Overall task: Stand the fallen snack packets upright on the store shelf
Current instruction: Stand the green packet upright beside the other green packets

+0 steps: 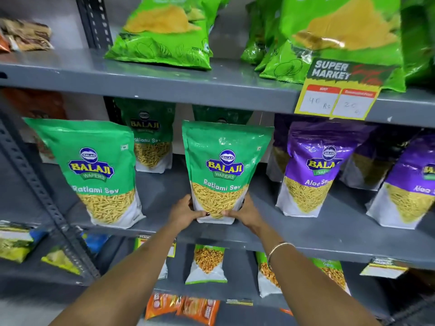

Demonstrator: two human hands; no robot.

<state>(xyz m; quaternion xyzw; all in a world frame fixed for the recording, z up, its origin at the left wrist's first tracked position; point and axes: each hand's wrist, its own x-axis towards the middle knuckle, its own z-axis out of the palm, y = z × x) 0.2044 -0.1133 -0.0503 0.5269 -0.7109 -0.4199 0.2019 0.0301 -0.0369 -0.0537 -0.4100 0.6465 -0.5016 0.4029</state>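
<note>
A green Ratlami Sev packet (223, 170) stands upright in the middle of the grey middle shelf (164, 196). My left hand (186, 211) grips its lower left corner and my right hand (246, 212) grips its lower right corner, thumbs on the front. Another green Ratlami Sev packet (94, 170) stands upright to the left, with one more (151, 140) behind it. Purple Aloo Sev packets (313, 170) stand upright to the right, another (409, 182) at the far right edge.
Bright green chip bags (164, 34) stand on the upper shelf, beside a yellow price tag (339, 95) on its edge. Smaller packets (207, 264) stand on the lower shelf, orange ones (183, 307) below. A perforated metal upright (44, 196) runs along the left.
</note>
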